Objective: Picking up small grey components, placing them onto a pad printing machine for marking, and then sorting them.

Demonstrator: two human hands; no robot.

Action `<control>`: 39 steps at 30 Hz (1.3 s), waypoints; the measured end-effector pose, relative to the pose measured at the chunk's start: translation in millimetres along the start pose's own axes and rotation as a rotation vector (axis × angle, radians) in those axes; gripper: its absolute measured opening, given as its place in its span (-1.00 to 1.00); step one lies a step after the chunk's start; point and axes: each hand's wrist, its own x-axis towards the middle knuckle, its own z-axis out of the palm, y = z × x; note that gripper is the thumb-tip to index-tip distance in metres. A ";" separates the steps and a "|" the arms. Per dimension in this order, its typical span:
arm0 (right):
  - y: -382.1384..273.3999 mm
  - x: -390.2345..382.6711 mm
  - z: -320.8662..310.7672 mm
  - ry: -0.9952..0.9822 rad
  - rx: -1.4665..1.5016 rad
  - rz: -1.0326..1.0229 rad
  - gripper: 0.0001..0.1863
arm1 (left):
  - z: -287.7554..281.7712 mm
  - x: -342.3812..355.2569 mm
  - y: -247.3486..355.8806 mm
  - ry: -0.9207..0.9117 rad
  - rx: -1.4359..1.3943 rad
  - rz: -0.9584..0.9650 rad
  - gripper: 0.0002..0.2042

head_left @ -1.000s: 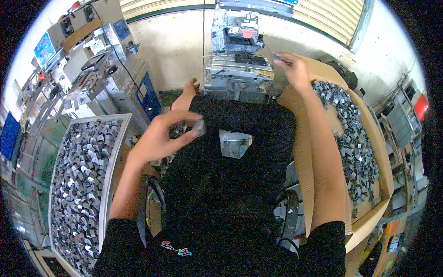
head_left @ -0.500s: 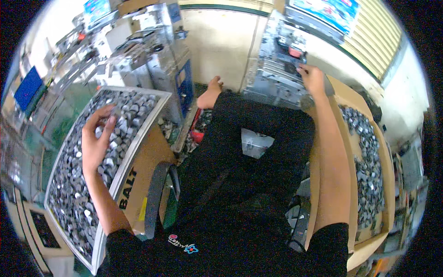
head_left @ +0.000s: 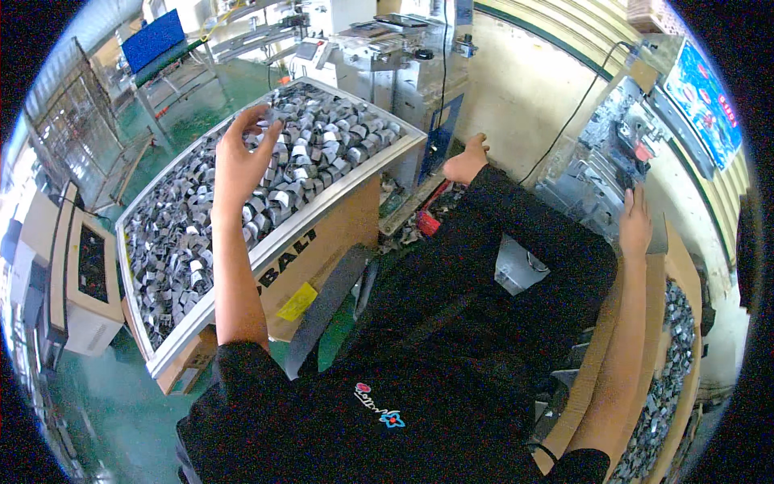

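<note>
My left hand is over a white-framed tray heaped with small grey curved metal pieces. Its thumb and fingers curl toward each other in a pinch, with what looks like one small grey piece at the tips, partly lost against the heap. Over on the right, my right hand has its fingers stretched out, pointing at the lower part of a metal machine. Nothing shows in that hand. Below it, my right forearm passes along an open cardboard box that holds more grey pieces.
The tray sits on a printed cardboard box. Beyond the tray stands a metal cabinet, and at the far right a bright screen. My bare foot rests near a red item. A beige case is at the left.
The view has turned left, so the scene sits farther right. My right hand has drawn back from the machine and its bent fingers have straightened. My left hand remains above the heaped tray.
</note>
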 end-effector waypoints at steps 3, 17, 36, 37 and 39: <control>-16.2 -20.3 5.0 0.116 -0.199 -0.041 -0.40 | -8.8 -0.4 -27.4 0.044 0.038 -0.024 -0.61; -28.5 -63.2 4.9 0.266 -0.185 -0.057 -0.48 | -21.1 -7.0 -112.3 -0.050 0.331 -0.218 -0.57; 3.1 -45.3 -48.5 0.002 -0.084 -0.184 -0.54 | -2.8 -9.6 -148.3 -0.219 0.600 -0.174 -0.55; 6.7 -42.4 -56.4 -0.101 -0.043 -0.177 -0.57 | -5.6 -10.4 -149.6 -0.193 0.586 -0.184 -0.55; 110.4 -35.3 -47.0 0.075 -0.140 -0.234 -0.62 | 7.3 -2.2 -134.8 -0.142 0.536 -0.112 -0.58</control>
